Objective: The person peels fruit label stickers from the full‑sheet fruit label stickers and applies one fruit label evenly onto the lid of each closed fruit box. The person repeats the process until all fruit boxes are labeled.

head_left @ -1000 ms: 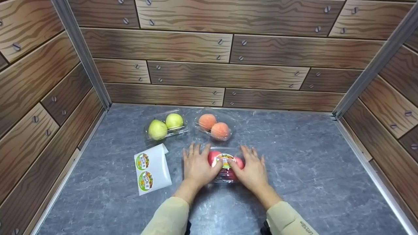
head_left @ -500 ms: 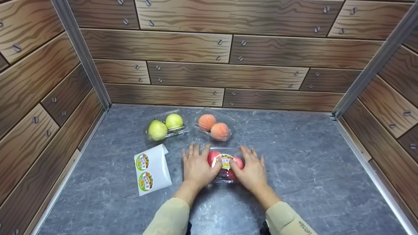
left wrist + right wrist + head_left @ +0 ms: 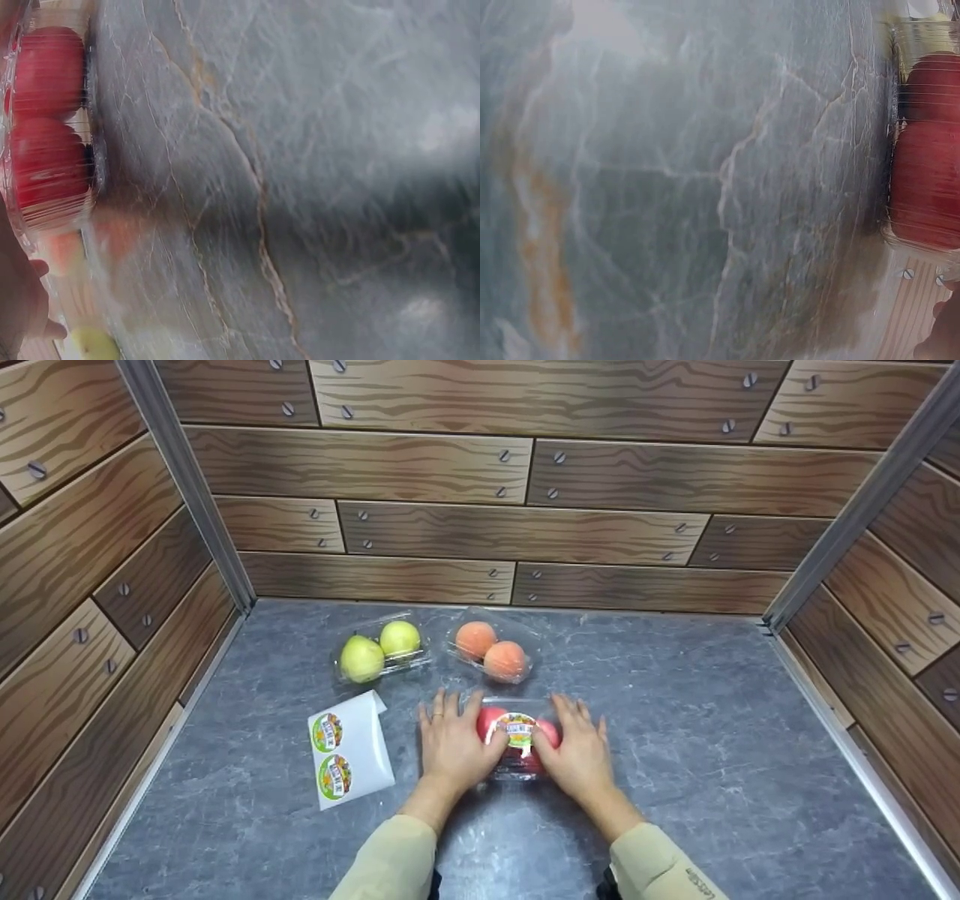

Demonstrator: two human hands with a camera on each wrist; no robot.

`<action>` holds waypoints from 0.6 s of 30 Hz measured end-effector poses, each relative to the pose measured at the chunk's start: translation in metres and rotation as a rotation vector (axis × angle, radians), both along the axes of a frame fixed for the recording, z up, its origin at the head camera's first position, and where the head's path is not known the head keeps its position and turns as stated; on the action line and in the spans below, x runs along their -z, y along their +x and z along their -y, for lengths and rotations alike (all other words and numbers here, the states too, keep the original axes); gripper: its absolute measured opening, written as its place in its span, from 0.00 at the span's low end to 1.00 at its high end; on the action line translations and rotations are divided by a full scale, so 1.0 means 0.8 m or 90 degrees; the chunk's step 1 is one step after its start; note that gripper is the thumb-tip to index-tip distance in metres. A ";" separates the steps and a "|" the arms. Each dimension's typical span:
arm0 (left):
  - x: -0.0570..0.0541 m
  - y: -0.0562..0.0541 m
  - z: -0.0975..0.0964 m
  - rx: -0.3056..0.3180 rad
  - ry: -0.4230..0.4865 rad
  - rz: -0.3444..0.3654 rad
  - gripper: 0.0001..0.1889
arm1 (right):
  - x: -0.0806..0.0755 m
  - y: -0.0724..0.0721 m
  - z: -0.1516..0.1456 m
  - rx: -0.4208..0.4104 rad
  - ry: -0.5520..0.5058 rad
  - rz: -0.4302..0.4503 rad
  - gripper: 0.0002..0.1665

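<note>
In the head view a clear plastic fruit box [image 3: 517, 771] with red round fruits stands on the grey marbled table. A round, colourful label [image 3: 517, 729] lies on its lid. My left hand [image 3: 456, 742] rests at the box's left side, fingers spread forward and thumb pressing the label's left edge. On the other side, my right hand [image 3: 577, 750] lies the same way, its thumb on the label's right edge. Both wrist views show the red fruits [image 3: 49, 161] through the box wall from the side; only part of each hand appears there.
Behind the hands sit a clear box of two green-yellow fruits [image 3: 362, 660] and another of two orange peach-like fruits [image 3: 505, 661]. A white backing sheet [image 3: 367, 765] with two round labels lies left of my left hand. Wood-patterned walls [image 3: 427, 529] enclose the table.
My right thumb has shifted slightly right along the label, uncovering a bit more of it. Otherwise the hands, the box and the sheet stay where they were.
</note>
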State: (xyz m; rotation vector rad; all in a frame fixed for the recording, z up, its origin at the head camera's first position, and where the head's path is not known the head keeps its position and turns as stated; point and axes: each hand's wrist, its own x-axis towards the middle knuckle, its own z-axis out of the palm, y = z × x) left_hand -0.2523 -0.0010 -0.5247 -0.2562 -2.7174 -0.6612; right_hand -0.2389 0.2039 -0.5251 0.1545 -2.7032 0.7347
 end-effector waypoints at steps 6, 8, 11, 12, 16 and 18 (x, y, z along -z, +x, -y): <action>-0.002 -0.001 0.000 -0.003 -0.004 0.007 0.38 | -0.001 0.000 -0.001 0.000 0.006 -0.006 0.40; -0.002 0.000 0.000 -0.003 -0.013 0.013 0.39 | -0.001 0.000 -0.001 0.002 0.009 0.002 0.42; -0.003 0.000 -0.001 0.002 -0.025 0.021 0.40 | -0.002 0.001 -0.002 0.001 0.016 0.023 0.45; -0.003 0.000 -0.001 0.004 -0.027 0.021 0.41 | -0.003 0.001 -0.002 0.000 0.018 0.031 0.47; -0.006 0.000 0.001 0.009 -0.031 0.027 0.44 | -0.006 0.002 -0.004 -0.011 0.025 0.056 0.52; -0.007 0.000 0.002 0.011 -0.030 0.025 0.45 | -0.008 0.003 -0.005 -0.016 0.027 0.065 0.55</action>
